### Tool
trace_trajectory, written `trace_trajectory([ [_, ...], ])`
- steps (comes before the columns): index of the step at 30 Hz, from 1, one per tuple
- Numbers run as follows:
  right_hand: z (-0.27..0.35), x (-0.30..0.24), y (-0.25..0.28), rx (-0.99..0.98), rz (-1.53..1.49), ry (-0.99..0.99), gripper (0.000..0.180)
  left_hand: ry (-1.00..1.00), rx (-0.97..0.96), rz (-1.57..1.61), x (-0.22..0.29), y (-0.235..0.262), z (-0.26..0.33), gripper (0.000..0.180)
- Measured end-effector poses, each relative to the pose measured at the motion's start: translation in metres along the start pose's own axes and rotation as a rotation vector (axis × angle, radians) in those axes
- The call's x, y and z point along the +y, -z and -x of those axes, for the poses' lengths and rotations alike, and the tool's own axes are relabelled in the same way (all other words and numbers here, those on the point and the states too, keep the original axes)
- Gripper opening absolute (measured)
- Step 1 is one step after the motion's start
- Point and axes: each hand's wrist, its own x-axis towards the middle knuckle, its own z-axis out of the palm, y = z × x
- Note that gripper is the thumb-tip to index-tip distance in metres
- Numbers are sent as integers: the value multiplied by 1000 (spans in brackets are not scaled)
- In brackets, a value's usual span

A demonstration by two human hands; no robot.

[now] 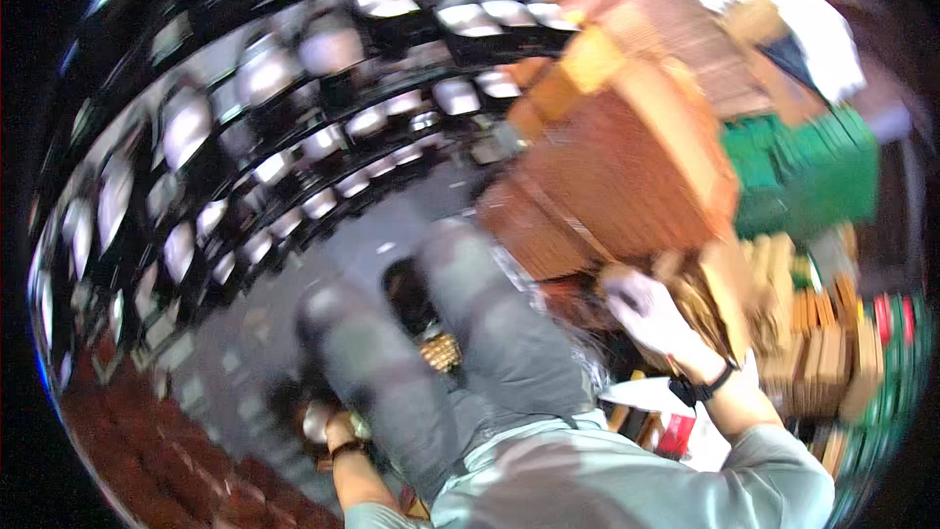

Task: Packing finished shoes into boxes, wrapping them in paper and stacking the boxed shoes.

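Observation:
My right hand (646, 309), in a white glove with a black watch (703, 384) on its wrist, is at the near end of a large brown carton-like block (597, 186). Crumpled brown material (693, 304) lies beside this hand. Blur hides the fingers, so I cannot make out whether anything is in them. My left hand (331, 426), also pale as if gloved, hangs low beside my left leg, a dark band on its wrist. Its fingers are smeared, and a small pale thing near it is too blurred to name.
Rows of shiny rounded things on dark racks (323, 98) curve along the left and far side. Green crates (803, 171) and stacked cardboard pieces (808, 358) stand at the right. Another person in white (818, 20) is at the far right. My dark-trousered legs (490, 313) fill the middle.

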Motion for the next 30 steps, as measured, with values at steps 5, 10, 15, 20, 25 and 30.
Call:
trace_trajectory([
  [5, 35, 42, 77, 597, 221, -259, 18, 132, 943, 826, -69, 56, 86, 34],
  [10, 76, 166, 90, 284, 588, -607, 27, -22, 1428, 1125, -63, 78, 194, 19],
  [15, 82, 181, 102, 326, 294, -455, 27, -911, 1355, 333, 19, 146, 324, 15],
  [20, 93, 217, 123, 308, -374, -545, 22, -1223, 962, -48, 59, 147, 337, 26],
  [25, 109, 225, 149, 384, -1177, -464, 10, -1344, 785, -87, 80, 176, 343, 18],
  [30, 58, 87, 154, 234, -1432, -269, 9, -1375, 577, 482, 133, 210, 380, 96],
])
